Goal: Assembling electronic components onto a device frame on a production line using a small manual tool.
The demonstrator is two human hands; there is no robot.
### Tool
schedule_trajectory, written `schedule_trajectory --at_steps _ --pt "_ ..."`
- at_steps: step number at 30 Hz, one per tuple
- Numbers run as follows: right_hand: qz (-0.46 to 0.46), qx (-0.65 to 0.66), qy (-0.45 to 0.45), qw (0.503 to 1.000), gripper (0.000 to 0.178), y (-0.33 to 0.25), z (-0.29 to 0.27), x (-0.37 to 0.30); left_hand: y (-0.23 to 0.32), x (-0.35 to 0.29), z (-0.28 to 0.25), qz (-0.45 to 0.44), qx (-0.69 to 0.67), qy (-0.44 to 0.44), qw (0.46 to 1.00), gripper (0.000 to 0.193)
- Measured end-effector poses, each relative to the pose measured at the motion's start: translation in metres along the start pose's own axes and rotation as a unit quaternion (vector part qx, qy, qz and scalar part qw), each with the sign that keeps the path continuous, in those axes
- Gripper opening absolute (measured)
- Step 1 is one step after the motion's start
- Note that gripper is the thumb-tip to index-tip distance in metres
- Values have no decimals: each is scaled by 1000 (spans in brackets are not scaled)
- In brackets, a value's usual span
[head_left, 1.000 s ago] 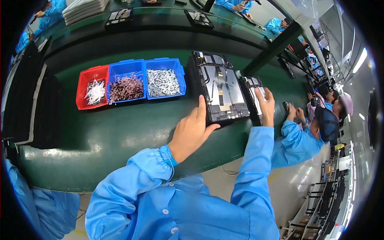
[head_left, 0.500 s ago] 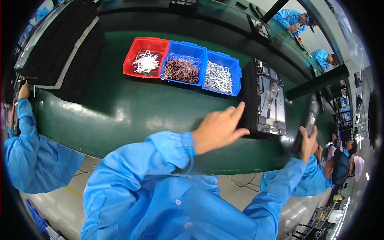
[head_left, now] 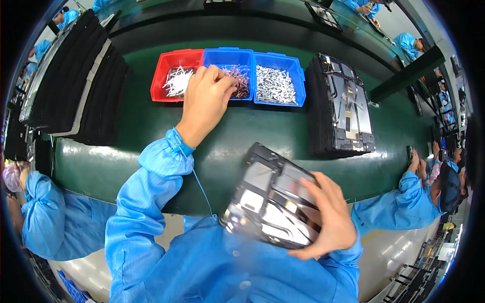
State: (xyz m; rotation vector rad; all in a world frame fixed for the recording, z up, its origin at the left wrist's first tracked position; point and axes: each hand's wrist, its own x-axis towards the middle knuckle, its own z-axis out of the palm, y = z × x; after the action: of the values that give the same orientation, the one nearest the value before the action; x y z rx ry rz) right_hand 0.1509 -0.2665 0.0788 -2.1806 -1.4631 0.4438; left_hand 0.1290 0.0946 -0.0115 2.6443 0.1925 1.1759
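Observation:
My right hand grips an opened flat electronic device by its right side, tilted just in front of my body. Metal plates and dark modules show on its face. My left hand reaches over the bins with fingers bent and pinched together at the left part of the middle blue bin, which holds thin brownish-pink pieces. Whatever the fingertips hold is hidden. Beside it stand a red bin with white sticks and another blue bin full of small silvery-white pieces.
A stack of similar devices stands on the green table right of the bins. A taller dark stack is at the left. A dark post rises at the right. Co-workers in blue sit on both sides.
My right hand has brought the device from the far right to in front of me. My left hand has moved from beside the right stack up and left to the bins.

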Motion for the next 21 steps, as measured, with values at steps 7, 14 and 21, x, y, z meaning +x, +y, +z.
schedule_trajectory --at_steps 7,14,21 --pt "95 -98 107 985 123 -4 73 31 6 2 10 -5 17 3 1000 12" --pt "124 -158 161 966 120 -13 102 43 3 4 11 -63 -3 23 998 10" --pt "111 -93 194 970 64 33 76 32 -3 3 2 -101 -71 40 992 11"
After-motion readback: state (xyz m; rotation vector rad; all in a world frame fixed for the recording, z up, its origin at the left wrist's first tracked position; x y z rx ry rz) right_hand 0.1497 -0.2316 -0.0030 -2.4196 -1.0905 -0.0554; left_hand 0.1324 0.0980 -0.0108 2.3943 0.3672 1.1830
